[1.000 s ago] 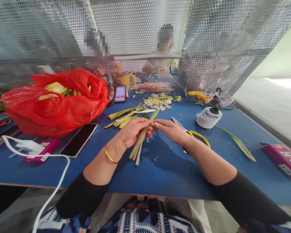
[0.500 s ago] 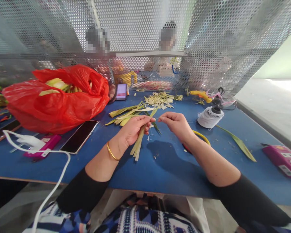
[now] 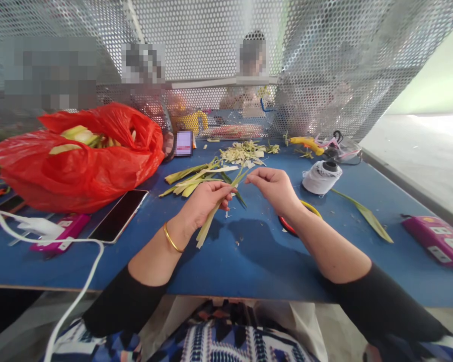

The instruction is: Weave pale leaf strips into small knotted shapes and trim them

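My left hand [image 3: 211, 201] is closed around a small bundle of pale green husk strips [image 3: 208, 226], whose lower ends fan out below the palm. The upper ends poke out past the thumb. Just to the right, my right hand [image 3: 274, 188] pinches thumb and forefinger together on what looks like a fine white thread, barely visible. A spool of white thread [image 3: 322, 178] stands on the table beyond that hand. Under my right wrist lies a red and yellow looped thing [image 3: 312, 207], partly hidden. Several loose husk strips [image 3: 189, 187] lie behind my left hand.
A red plastic bag [image 3: 79, 171] of husks fills the left, near a dark phone [image 3: 119, 217] and a white cable [image 3: 94, 271]. Husk scraps [image 3: 243, 153] are heaped by the perforated screen [image 3: 211, 45]. A long leaf [image 3: 370, 218] and a magenta box [image 3: 436, 241] lie right.
The view has shifted slightly. My right hand has risen a little and moved away from the bundle, widening the gap between my hands. The left hand keeps its hold.
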`<control>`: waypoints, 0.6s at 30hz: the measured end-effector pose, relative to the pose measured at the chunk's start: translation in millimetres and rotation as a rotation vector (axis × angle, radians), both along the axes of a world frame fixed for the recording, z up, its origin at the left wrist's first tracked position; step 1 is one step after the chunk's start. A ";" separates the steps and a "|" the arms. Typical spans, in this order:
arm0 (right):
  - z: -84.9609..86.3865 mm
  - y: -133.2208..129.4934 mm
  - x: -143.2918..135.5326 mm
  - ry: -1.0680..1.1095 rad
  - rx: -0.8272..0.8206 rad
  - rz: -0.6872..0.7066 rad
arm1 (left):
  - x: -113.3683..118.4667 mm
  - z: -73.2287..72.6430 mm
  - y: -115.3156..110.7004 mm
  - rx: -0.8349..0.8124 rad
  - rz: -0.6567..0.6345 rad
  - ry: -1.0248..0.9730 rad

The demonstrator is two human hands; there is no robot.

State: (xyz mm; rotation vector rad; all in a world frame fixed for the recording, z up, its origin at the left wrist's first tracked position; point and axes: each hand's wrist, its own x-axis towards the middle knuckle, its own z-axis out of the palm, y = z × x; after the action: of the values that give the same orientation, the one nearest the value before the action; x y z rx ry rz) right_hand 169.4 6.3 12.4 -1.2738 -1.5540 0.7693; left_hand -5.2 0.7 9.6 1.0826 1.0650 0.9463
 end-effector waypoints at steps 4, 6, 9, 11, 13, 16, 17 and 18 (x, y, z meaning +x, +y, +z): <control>-0.1 -0.1 0.7 -0.092 0.044 -0.048 | -1.2 -0.3 2.0 0.070 0.004 0.077; -0.1 -2.4 0.7 -0.129 0.085 -0.063 | -2.6 0.1 3.1 0.110 0.029 0.138; 1.1 -9.4 1.2 -0.243 0.239 -0.040 | -5.2 0.6 3.9 0.217 0.061 0.327; 2.6 -14.4 1.9 -0.365 0.354 0.023 | -6.4 0.4 3.5 0.355 0.049 0.525; 3.9 -17.3 2.9 -0.475 0.410 0.094 | -6.8 0.0 2.5 0.512 -0.002 0.706; 5.2 -14.7 5.7 -0.493 0.358 0.188 | -7.0 -0.1 0.5 0.635 -0.219 0.799; 5.4 -12.0 7.2 -0.446 0.304 0.218 | -7.3 0.1 0.0 0.633 -0.321 0.776; 5.4 -8.6 9.0 -0.379 0.233 0.242 | -7.7 0.5 -0.4 0.616 -0.414 0.730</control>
State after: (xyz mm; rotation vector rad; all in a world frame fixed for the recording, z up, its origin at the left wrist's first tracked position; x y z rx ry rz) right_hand 178.4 -2.3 17.8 -1.1136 -2.0668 0.4900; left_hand -12.9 0.2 10.1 2.1759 1.0655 0.5409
